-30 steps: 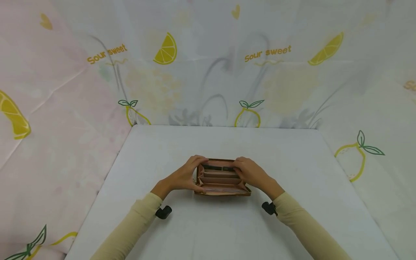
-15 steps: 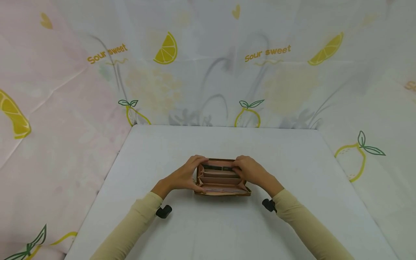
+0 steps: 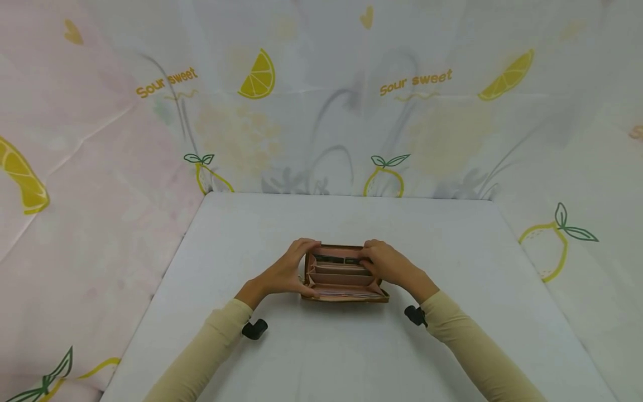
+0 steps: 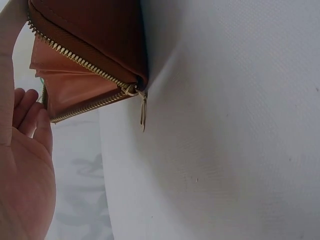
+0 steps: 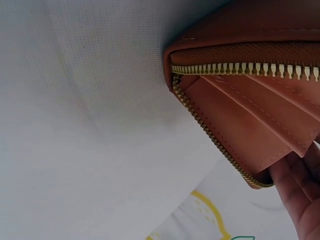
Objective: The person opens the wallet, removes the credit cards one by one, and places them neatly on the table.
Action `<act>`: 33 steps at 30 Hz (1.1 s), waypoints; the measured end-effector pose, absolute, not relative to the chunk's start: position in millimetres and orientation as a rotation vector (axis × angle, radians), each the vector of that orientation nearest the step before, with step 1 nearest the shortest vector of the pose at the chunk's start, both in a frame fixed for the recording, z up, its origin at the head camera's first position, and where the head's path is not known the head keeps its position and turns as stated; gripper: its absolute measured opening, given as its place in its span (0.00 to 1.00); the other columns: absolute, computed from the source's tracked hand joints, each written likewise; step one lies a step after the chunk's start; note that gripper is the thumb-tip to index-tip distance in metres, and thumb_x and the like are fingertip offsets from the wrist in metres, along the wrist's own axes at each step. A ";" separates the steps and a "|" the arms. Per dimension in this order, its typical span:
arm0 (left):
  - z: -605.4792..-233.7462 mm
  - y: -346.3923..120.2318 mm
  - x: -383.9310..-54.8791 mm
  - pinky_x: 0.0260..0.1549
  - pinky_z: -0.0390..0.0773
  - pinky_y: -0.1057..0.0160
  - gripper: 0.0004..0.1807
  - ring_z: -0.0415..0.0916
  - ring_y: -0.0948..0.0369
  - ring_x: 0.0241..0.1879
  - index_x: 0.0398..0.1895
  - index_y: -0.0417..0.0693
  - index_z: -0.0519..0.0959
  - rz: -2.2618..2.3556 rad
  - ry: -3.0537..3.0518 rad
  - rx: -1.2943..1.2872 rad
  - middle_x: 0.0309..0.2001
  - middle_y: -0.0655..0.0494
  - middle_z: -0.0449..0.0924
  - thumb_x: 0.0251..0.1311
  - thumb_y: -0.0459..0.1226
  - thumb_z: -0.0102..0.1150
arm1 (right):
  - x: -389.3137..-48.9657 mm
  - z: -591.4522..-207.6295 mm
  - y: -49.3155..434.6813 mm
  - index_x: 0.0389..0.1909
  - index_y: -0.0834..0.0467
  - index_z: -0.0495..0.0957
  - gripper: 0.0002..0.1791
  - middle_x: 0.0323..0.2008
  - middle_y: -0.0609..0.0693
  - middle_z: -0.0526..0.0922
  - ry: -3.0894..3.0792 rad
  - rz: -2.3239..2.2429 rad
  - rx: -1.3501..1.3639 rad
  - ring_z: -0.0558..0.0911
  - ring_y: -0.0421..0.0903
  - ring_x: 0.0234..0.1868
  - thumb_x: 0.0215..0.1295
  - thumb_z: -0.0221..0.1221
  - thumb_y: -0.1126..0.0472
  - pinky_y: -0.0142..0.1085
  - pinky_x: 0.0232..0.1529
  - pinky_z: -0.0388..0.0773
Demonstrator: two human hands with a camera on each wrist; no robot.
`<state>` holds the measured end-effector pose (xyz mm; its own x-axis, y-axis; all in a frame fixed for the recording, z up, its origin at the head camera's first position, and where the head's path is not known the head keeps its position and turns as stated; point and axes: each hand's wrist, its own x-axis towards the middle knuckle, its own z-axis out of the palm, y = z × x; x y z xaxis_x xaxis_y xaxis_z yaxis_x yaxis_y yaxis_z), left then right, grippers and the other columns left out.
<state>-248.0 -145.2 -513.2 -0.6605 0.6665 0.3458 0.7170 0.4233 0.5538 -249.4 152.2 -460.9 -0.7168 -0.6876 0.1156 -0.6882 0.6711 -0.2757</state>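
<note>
A brown zip-around wallet stands spread open on the white table, its pink-brown compartments facing up. My left hand grips its left end, thumb on the near edge and fingers at the far edge. At the far right corner, my right hand holds the back panel with fingers curled over into the inside. Dark cards show in slots along that panel, beside the right fingertips. In the left wrist view a gold zipper pull hangs at the wallet's corner. Gold zipper teeth line the edge in the right wrist view.
The white tabletop runs around the wallet, its far edge meeting a lemon-printed cloth backdrop. Similar cloth hangs along both sides. A small black camera sits at the left wrist, another black camera at the right.
Both hands and the wallet stay nearly in place. The right fingers have shifted very slightly at the back panel, and the whole view has drifted a little.
</note>
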 end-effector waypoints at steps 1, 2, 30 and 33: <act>-513.3 -145.2 -247.8 0.61 0.65 0.49 0.63 0.54 0.55 0.67 0.73 0.46 0.56 -1.062 -2.591 -1.253 0.67 0.52 0.57 0.34 0.60 0.78 | -249.3 -460.5 151.7 0.43 0.60 0.84 0.07 0.32 0.46 0.76 -2.885 0.473 1.174 0.74 0.40 0.33 0.66 0.63 0.65 0.34 0.33 0.75; -513.0 -145.3 -247.4 0.61 0.65 0.49 0.63 0.54 0.55 0.67 0.73 0.46 0.56 -1.062 -2.595 -1.246 0.67 0.52 0.57 0.34 0.60 0.78 | -249.2 -460.2 151.2 0.43 0.60 0.84 0.07 0.33 0.46 0.76 -2.896 0.470 1.168 0.74 0.41 0.33 0.66 0.62 0.65 0.34 0.34 0.75; -511.5 -144.2 -244.3 0.61 0.66 0.50 0.68 0.56 0.55 0.66 0.77 0.49 0.48 -1.114 -2.603 -1.216 0.67 0.49 0.54 0.35 0.61 0.77 | -259.5 -454.3 135.8 0.35 0.62 0.84 0.03 0.31 0.51 0.79 -2.976 0.305 1.138 0.79 0.47 0.35 0.63 0.64 0.66 0.38 0.37 0.78; -511.9 -144.3 -244.2 0.61 0.66 0.49 0.68 0.55 0.55 0.66 0.77 0.50 0.48 -1.104 -2.616 -1.212 0.67 0.50 0.54 0.35 0.62 0.77 | -259.7 -452.4 134.1 0.32 0.62 0.83 0.02 0.29 0.50 0.79 -2.969 0.298 1.160 0.79 0.46 0.33 0.63 0.65 0.67 0.37 0.35 0.77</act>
<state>-244.2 -144.3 -511.9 -0.6904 0.6456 0.3263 0.6843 0.4365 0.5841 -259.7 134.1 -452.4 -0.7358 -0.6771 0.0115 -0.6659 0.7203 -0.1941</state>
